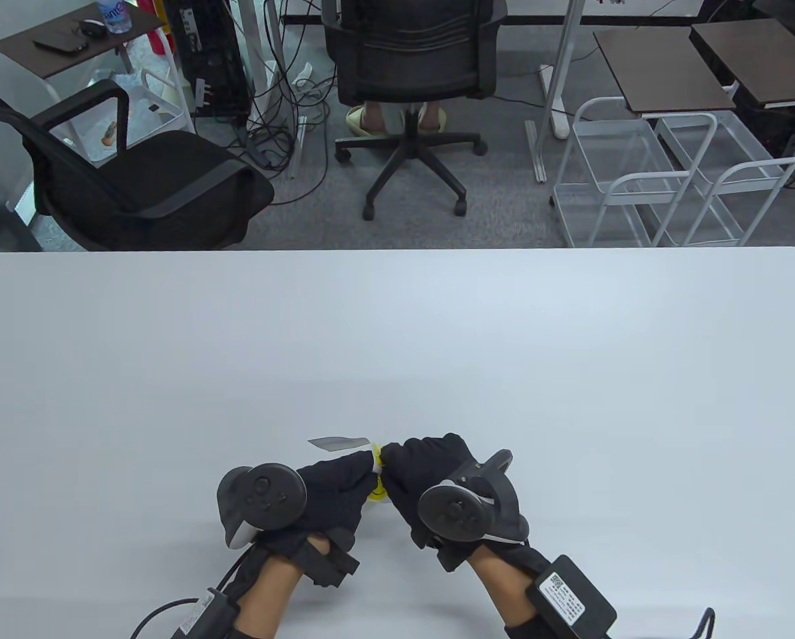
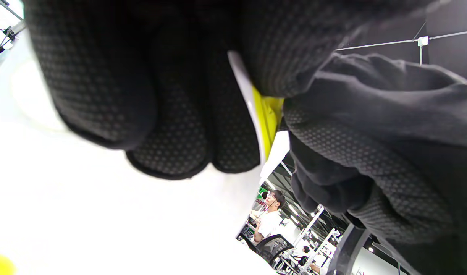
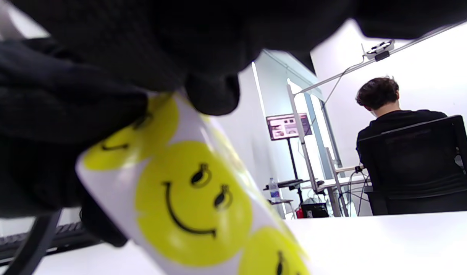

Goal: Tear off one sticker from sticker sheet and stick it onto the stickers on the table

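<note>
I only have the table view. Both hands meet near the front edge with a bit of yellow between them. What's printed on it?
Observer: Right wrist view shows the sticker sheet, a white strip of yellow smiley faces.
Operator: Who's holding it?
Observer: Left wrist view: left hand fingers lie against the sheet's edge.
Operator: And the right hand?
Observer: Right hand fingers touch the strip's top sticker; whether it's peeled, can't tell.

A white sticker sheet [image 3: 187, 198] printed with round yellow smiley faces sits tilted just above the worktop [image 1: 397, 346], near its front edge, one end curling upward.
</note>
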Demonstrator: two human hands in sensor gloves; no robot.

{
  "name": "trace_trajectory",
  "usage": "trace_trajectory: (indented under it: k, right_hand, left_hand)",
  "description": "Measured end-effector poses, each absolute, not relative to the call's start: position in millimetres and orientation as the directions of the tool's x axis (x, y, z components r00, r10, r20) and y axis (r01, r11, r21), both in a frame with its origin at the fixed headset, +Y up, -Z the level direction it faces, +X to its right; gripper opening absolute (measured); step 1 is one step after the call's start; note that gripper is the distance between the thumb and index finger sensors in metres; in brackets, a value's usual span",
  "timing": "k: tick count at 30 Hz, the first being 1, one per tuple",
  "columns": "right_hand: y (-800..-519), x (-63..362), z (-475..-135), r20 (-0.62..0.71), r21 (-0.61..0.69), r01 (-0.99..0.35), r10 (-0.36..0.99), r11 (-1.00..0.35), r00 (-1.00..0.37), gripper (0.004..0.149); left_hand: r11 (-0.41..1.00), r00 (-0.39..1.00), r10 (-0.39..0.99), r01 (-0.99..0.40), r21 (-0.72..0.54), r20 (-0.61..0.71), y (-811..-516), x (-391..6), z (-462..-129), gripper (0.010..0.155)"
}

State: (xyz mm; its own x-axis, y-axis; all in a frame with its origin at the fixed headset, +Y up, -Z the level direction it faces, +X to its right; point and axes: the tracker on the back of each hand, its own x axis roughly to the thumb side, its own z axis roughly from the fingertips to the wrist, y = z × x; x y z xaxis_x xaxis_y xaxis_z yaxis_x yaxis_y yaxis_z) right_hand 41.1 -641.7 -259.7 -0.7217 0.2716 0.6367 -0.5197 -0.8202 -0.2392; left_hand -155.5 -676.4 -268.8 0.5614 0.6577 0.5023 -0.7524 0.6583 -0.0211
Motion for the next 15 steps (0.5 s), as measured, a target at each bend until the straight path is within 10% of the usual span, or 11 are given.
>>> trace_trajectory:
  k: [15]
  right_hand:
    - [-638,57,-265,0.576,-0.292,-0.605,0.369,-0.741,-0.730,0.039]
  left_hand:
    - [0.652,0.596,0.663,-0.757,0.043,0.454,-678,-164,-271,0.041]
